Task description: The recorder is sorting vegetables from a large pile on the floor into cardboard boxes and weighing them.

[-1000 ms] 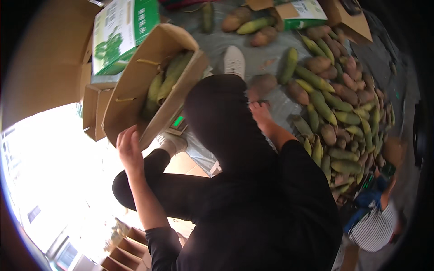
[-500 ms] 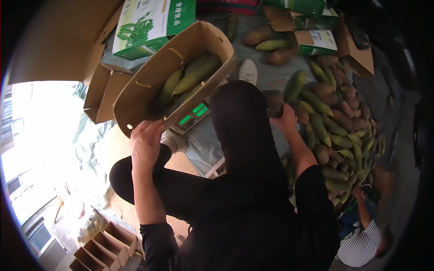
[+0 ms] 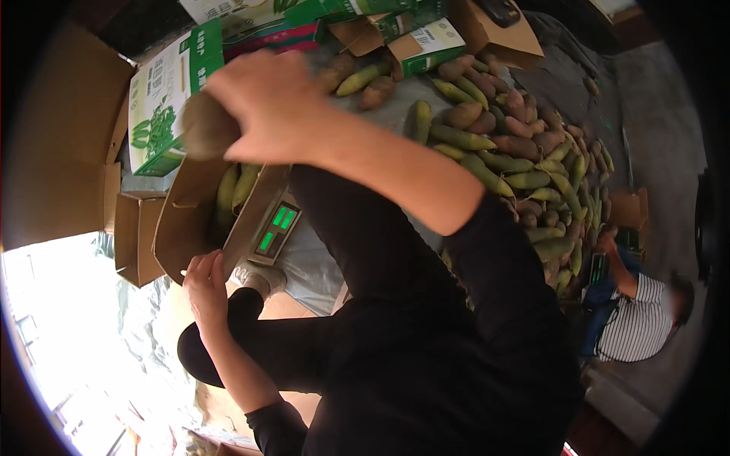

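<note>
My right hand (image 3: pixel 270 102) is closed around a brownish root vegetable (image 3: pixel 207 128), blurred by motion, above an open cardboard box (image 3: pixel 176 220). Inside the box lie long green radishes (image 3: pixel 245 186), partly hidden by my right hand and forearm. My left hand (image 3: pixel 205 292) has its fingers curled over the box's near corner. Beside the box, a scale display (image 3: pixel 277 228) glows green; the box's wall hides most of the rest of the scale.
To the right spreads a heap of green radishes and reddish-brown roots (image 3: pixel 525 144). White-and-green cartons (image 3: pixel 163 106) stand at the far left, with more beyond. A person in a striped shirt (image 3: pixel 631 327) works at the heap's right side.
My right hand has swung from the heap's edge leftward and up over the box with the root vegetable. My left hand stays at the box corner. The whole view has turned.
</note>
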A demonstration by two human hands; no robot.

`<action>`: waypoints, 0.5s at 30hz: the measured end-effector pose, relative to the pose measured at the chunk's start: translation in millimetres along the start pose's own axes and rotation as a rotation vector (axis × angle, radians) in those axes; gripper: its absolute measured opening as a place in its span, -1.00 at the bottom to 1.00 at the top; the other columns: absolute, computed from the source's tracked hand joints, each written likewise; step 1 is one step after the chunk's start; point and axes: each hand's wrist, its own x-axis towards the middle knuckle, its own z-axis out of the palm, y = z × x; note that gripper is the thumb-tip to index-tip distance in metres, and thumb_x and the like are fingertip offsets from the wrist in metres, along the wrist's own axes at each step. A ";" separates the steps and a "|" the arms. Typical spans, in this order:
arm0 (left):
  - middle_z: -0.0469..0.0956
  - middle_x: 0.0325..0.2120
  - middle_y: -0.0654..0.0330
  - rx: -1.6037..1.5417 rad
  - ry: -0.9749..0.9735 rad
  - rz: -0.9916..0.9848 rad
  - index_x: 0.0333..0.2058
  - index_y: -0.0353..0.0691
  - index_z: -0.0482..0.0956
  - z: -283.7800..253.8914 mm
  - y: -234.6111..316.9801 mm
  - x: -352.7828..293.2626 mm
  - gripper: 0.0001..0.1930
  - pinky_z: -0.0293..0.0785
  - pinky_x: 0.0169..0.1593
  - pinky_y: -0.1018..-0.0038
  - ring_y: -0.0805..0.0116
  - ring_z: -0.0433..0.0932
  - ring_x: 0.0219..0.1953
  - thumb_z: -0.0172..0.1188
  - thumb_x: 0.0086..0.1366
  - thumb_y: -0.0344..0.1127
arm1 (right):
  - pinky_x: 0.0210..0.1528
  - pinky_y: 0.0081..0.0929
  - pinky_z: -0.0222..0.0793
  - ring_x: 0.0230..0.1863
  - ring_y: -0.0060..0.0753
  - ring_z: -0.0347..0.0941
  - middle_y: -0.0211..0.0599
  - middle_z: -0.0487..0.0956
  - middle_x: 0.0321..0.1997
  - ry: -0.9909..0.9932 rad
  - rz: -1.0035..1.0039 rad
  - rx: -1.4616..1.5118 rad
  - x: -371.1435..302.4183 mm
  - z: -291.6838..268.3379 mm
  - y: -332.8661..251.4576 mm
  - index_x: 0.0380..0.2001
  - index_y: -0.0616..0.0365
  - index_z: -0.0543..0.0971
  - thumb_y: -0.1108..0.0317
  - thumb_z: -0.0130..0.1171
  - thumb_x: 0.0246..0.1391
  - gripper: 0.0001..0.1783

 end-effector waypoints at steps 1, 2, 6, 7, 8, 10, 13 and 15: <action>0.52 -0.47 0.03 -0.005 -0.003 -0.012 -0.35 -0.33 0.58 1.2 -0.8 -0.6 -0.86 0.40 -0.31 0.34 0.09 0.51 -0.41 0.08 0.18 -0.41 | -0.20 -0.17 0.28 -0.17 -0.17 0.43 -0.27 0.52 -0.28 -0.146 -0.040 -0.015 6.3 6.3 -18.9 -0.32 0.05 0.49 0.20 0.32 -0.46 -0.52; 0.52 -0.48 0.02 -0.010 -0.006 -0.023 -0.35 -0.32 0.58 2.4 -1.9 -0.8 -0.86 0.39 -0.32 0.33 0.09 0.51 -0.42 0.08 0.18 -0.41 | -0.19 -0.19 0.25 -0.16 -0.22 0.42 -0.29 0.51 -0.28 -0.273 -0.059 -0.051 11.4 17.9 -36.2 -0.30 0.05 0.50 0.22 0.28 -0.41 -0.55; 0.52 -0.47 0.02 -0.046 -0.004 -0.032 -0.32 -0.31 0.58 2.0 -6.6 -2.0 -0.83 0.39 -0.31 0.32 0.08 0.50 -0.42 0.07 0.19 -0.36 | -0.08 -0.19 0.14 -0.13 -0.34 0.39 -0.38 0.49 -0.26 -0.407 -0.166 0.002 -2.6 74.4 -77.9 -0.29 0.03 0.51 0.25 0.21 -0.25 -0.65; 0.52 -0.46 0.03 -0.004 -0.025 -0.027 -0.32 -0.30 0.58 3.0 -5.9 -0.6 -0.82 0.39 -0.29 0.32 0.09 0.50 -0.41 0.06 0.19 -0.35 | -0.11 -0.17 0.13 -0.13 -0.36 0.37 -0.38 0.49 -0.26 -0.411 -0.152 -0.009 -11.6 96.1 -80.2 -0.29 0.01 0.51 0.26 0.21 -0.22 -0.68; 0.52 -0.46 0.03 -0.012 -0.034 -0.003 -0.32 -0.30 0.58 6.4 -3.1 3.4 -0.82 0.39 -0.29 0.32 0.09 0.50 -0.41 0.06 0.19 -0.35 | -0.13 -0.16 0.12 -0.13 -0.39 0.37 -0.37 0.49 -0.25 -0.381 -0.107 0.010 -22.0 123.6 -75.7 -0.28 0.01 0.51 0.21 0.25 -0.22 -0.65; 0.52 -0.45 0.03 -0.014 -0.024 -0.039 -0.32 -0.29 0.58 4.6 -10.9 -2.9 -0.82 0.38 -0.28 0.31 0.09 0.50 -0.40 0.07 0.19 -0.35 | -0.11 -0.17 0.12 -0.14 -0.36 0.38 -0.40 0.50 -0.27 -0.392 -0.091 0.034 -33.2 125.2 -81.7 -0.27 -0.01 0.53 0.11 0.28 -0.21 -0.62; 0.52 -0.46 0.04 -0.020 -0.011 0.024 -0.32 -0.29 0.58 7.6 -14.0 -3.3 -0.83 0.38 -0.30 0.33 0.10 0.50 -0.41 0.07 0.19 -0.36 | -0.10 -0.17 0.14 -0.12 -0.34 0.40 -0.41 0.53 -0.31 -0.403 -0.048 0.089 -29.2 107.8 -70.3 -0.29 -0.01 0.55 0.04 0.29 -0.20 -0.60; 0.52 -0.46 0.05 -0.015 -0.024 -0.006 -0.31 -0.29 0.58 5.0 -9.9 -1.0 -0.83 0.38 -0.31 0.34 0.11 0.50 -0.42 0.08 0.18 -0.37 | -0.09 -0.18 0.14 -0.12 -0.32 0.41 -0.40 0.55 -0.32 -0.472 -0.021 0.087 -19.2 79.9 -58.8 -0.29 -0.01 0.56 0.05 0.29 -0.20 -0.61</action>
